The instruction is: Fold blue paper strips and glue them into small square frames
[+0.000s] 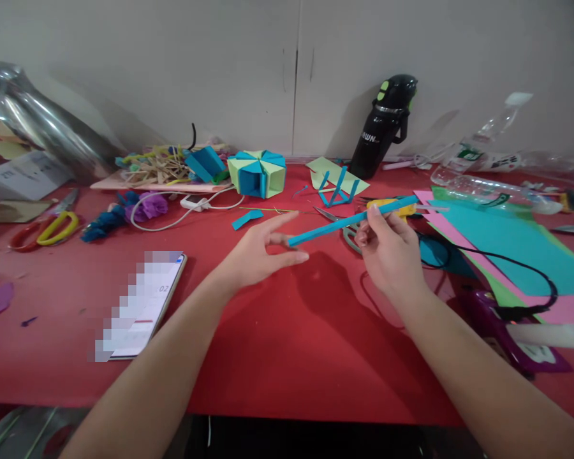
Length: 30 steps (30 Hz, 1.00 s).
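A narrow blue folded paper strip (332,227) slants upward to the right above the red table. My right hand (393,252) pinches it between thumb and fingers, nearer its right end. At the strip's left end, my left hand (261,248) has thumb and fingers spread apart; I cannot tell whether a fingertip touches the paper. Behind the hands are a small blue strip frame (338,188) on a pale green sheet (318,167) and a blue-and-green folded paper box (257,172). A short blue paper scrap (247,219) lies beyond my left hand.
A phone (146,312) lies front left, with red-and-yellow scissors (48,229) behind it. A yellow glue gun (402,207) and coloured paper sheets (511,242) are on the right. A black bottle (382,127) stands at the wall; a purple device (502,331) sits front right.
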{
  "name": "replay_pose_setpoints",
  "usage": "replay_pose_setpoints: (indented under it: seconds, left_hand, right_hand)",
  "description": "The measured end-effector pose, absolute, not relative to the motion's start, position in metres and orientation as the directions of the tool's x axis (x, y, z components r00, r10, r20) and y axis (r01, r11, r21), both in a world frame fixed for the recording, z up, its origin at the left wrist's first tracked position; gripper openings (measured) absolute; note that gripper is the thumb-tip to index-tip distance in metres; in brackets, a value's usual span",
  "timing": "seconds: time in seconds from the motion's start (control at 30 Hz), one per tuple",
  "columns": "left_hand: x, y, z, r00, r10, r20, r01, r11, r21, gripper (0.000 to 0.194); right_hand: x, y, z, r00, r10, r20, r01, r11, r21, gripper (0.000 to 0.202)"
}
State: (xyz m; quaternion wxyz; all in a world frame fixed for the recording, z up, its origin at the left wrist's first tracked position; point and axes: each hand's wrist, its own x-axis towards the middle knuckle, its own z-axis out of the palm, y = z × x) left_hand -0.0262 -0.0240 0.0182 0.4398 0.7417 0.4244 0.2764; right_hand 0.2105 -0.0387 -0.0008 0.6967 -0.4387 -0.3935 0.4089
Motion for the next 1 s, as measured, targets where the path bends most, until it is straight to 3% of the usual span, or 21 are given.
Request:
replay_pose_setpoints:
  seconds: [0.07,0.13,0.2,0.27,0.37,0.47,0.57,0.63,0.83,1.0]
  left_hand:
    - [-0.023,-0.023,0.014,0.416,0.909,0.022,0.493,-0.246,0.835,0.060]
    - [-0.027,-0.020,0.012,0.399,0.909,0.117,0.599,-0.355,0.718,0.057]
    - [-0.034,-0.018,0.013,0.441,0.877,0.193,0.646,-0.459,0.610,0.078]
    - [-0.038,-0.019,0.016,0.501,0.849,0.169,0.643,-0.496,0.584,0.101]
    - [-0.035,-0.024,0.022,0.565,0.823,0.060,0.545,-0.427,0.722,0.105]
    - [-0.023,-0.029,0.024,0.505,0.863,0.036,0.364,-0.250,0.897,0.069]
    - [-0.012,-0.032,0.022,0.427,0.904,0.007,0.292,-0.146,0.945,0.034]
    - [-0.007,-0.033,0.021,0.403,0.915,-0.008,0.279,-0.115,0.953,0.022]
    - [-0.002,-0.034,0.016,0.443,0.896,-0.011,0.198,-0.086,0.976,0.020]
    - [-0.003,-0.034,0.017,0.545,0.818,-0.181,0.219,0.069,0.973,0.022]
  right_hand:
    - [0.210,-0.039,-0.001,0.354,0.916,0.187,-0.238,0.282,-0.930,0.041]
    - [0.210,-0.039,0.000,0.361,0.914,0.185,-0.226,0.279,-0.933,0.042]
    - [0.209,-0.040,0.000,0.366,0.912,0.182,-0.200,0.269,-0.942,0.044]
    - [0.208,-0.040,-0.001,0.358,0.916,0.180,-0.183,0.258,-0.949,0.045]
    - [0.206,-0.041,-0.004,0.337,0.925,0.177,-0.164,0.243,-0.956,0.041]
    - [0.206,-0.043,-0.006,0.315,0.932,0.178,-0.136,0.230,-0.964,0.036]
    - [0.206,-0.044,-0.006,0.304,0.937,0.173,-0.157,0.229,-0.961,0.035]
    - [0.206,-0.045,-0.005,0.266,0.950,0.164,-0.170,0.214,-0.962,0.034]
    - [0.195,-0.054,-0.009,0.015,0.995,0.100,0.025,0.100,-0.995,0.035]
    - [0.193,-0.058,-0.009,0.049,0.988,0.145,0.111,0.139,-0.984,0.037]
